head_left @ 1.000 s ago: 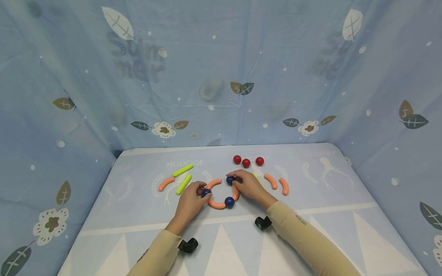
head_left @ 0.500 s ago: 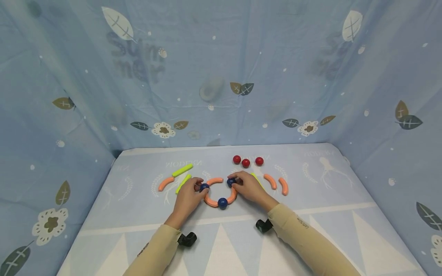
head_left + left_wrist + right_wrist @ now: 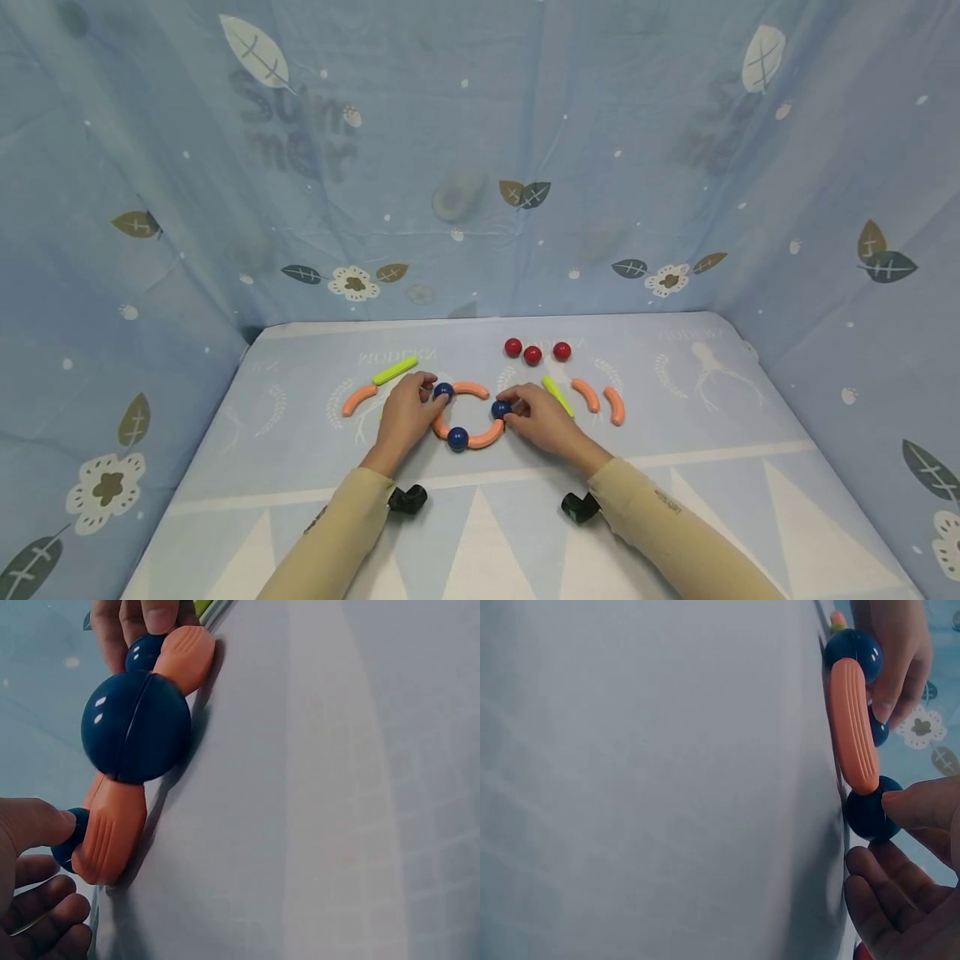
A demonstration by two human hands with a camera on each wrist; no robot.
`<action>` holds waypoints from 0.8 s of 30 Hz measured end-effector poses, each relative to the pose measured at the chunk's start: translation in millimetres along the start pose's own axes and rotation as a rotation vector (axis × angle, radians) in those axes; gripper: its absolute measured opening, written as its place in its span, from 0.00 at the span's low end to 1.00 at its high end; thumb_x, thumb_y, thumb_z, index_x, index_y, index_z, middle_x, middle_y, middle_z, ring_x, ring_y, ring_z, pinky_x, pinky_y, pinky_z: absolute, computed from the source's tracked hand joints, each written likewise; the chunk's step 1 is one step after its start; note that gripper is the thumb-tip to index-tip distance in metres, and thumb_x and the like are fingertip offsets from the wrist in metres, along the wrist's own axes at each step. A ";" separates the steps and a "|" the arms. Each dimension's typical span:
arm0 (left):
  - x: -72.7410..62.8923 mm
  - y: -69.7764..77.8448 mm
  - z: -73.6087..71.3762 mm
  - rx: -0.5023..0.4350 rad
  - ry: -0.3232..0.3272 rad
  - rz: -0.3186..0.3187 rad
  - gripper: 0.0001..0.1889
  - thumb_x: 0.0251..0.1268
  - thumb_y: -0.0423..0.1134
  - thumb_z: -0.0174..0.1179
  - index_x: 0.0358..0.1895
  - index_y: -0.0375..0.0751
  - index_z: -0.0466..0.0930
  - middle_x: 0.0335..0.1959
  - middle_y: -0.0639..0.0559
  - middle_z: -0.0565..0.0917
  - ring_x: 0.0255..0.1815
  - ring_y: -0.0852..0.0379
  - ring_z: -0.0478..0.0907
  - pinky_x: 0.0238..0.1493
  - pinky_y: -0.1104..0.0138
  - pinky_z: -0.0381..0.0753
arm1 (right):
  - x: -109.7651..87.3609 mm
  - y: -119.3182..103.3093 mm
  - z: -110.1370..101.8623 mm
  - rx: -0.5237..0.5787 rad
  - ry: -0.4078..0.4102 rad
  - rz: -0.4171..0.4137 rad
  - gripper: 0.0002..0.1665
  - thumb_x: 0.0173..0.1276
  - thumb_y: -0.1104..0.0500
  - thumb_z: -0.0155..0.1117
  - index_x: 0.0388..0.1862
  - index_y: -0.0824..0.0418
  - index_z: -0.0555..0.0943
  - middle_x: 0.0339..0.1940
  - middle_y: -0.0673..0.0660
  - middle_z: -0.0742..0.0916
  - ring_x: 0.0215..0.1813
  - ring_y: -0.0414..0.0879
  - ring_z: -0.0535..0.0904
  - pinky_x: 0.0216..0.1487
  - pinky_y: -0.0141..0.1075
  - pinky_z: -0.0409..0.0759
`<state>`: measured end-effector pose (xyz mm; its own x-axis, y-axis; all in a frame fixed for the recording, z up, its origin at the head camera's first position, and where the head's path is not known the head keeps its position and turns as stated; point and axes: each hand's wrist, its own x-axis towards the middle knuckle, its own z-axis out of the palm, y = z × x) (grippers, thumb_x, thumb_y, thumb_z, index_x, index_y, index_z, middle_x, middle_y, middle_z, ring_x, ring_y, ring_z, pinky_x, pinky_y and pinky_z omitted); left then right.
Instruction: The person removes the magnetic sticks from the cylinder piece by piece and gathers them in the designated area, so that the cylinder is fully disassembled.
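A ring of curved orange rods and blue balls lies at the middle of the table. My left hand (image 3: 403,417) pinches the blue ball (image 3: 443,392) at its upper left, between thumb and fingers. On the right side, my right hand (image 3: 542,421) pinches another blue ball (image 3: 874,814), thumb on top. The third blue ball (image 3: 457,438) sits at the near side, joining two orange rods, one of them the near-right rod (image 3: 486,435). From the left hand's ball, the far orange rod (image 3: 471,389) reaches right; a small gap separates its end from the right hand's ball.
Three red balls (image 3: 532,356) lie behind the ring. To the right are a green stick (image 3: 558,396) and two loose orange rods (image 3: 614,406). Another green stick (image 3: 395,371) and an orange rod (image 3: 359,400) lie left; a further green stick is mostly hidden behind the left hand.
The ring has turned clockwise as seen from above. My left hand moved away from me with its ball, my right hand came nearer, and the near ball shifted left.
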<state>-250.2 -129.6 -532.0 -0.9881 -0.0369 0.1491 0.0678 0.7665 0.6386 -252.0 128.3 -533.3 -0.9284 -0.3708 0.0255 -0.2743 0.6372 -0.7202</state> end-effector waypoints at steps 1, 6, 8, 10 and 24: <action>1.0 0.2 -0.1 0.002 0.000 -0.001 0.19 0.65 0.45 0.70 0.55 0.39 0.83 0.44 0.48 0.83 0.40 0.53 0.78 0.40 0.59 0.78 | -1.5 -0.2 0.3 -0.002 -0.001 -0.003 0.19 0.68 0.60 0.71 0.58 0.51 0.84 0.46 0.46 0.83 0.44 0.38 0.79 0.45 0.35 0.80; 4.4 -0.7 1.2 0.010 0.001 0.000 0.19 0.65 0.45 0.70 0.55 0.39 0.83 0.45 0.48 0.83 0.42 0.52 0.80 0.43 0.57 0.80 | -6.7 -1.0 1.2 0.006 -0.007 -0.016 0.19 0.68 0.59 0.71 0.57 0.51 0.83 0.45 0.46 0.84 0.44 0.37 0.80 0.45 0.34 0.81; 5.0 -0.8 1.9 0.013 -0.003 -0.004 0.19 0.66 0.45 0.70 0.55 0.39 0.83 0.45 0.48 0.83 0.43 0.51 0.80 0.43 0.57 0.80 | -7.5 -0.9 1.4 0.014 -0.006 -0.021 0.19 0.68 0.59 0.71 0.57 0.51 0.83 0.45 0.46 0.84 0.44 0.37 0.80 0.45 0.34 0.81; 5.0 -0.2 2.3 0.011 -0.004 -0.009 0.20 0.66 0.46 0.69 0.56 0.40 0.83 0.46 0.48 0.83 0.44 0.51 0.80 0.44 0.57 0.80 | -7.9 -1.0 1.3 0.015 -0.003 -0.027 0.19 0.68 0.60 0.71 0.58 0.51 0.83 0.45 0.46 0.84 0.44 0.37 0.80 0.46 0.34 0.81; -23.6 16.2 5.9 -0.015 0.076 0.188 0.19 0.65 0.43 0.70 0.56 0.39 0.83 0.52 0.49 0.82 0.51 0.51 0.79 0.53 0.55 0.80 | -8.7 3.9 1.2 0.002 0.024 -0.056 0.24 0.67 0.59 0.73 0.62 0.51 0.82 0.50 0.49 0.84 0.46 0.41 0.81 0.49 0.40 0.81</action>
<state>-226.6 -112.6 -529.5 -0.9446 0.0575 0.3230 0.2530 0.7546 0.6055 -244.7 133.3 -537.2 -0.9173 -0.3895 0.0827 -0.3257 0.6146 -0.7185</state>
